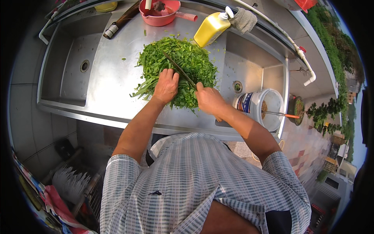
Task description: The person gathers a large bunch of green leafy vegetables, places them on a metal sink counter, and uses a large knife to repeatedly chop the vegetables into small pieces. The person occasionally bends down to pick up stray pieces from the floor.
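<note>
A broad pile of chopped leafy greens point(187, 55) lies on the stainless steel counter point(117, 67) between two sinks. My left hand point(168, 84), fingers curled, presses on longer uncut leaves point(147, 86) at the near left part of the pile. My right hand point(209, 98) is closed round the handle of a knife point(179, 68), at the pile's near right. The dark blade slants up and left across the greens, just beyond my left fingers. Whatever lies under the pile is hidden.
Steel sinks lie at left point(74, 79) and right point(248, 64). A plastic bucket point(254, 106) sits in the right one. Behind the greens are a pink dipper point(159, 20), a yellow pump bottle point(210, 29), a grey cloth point(244, 20) and a bristle brush point(117, 25).
</note>
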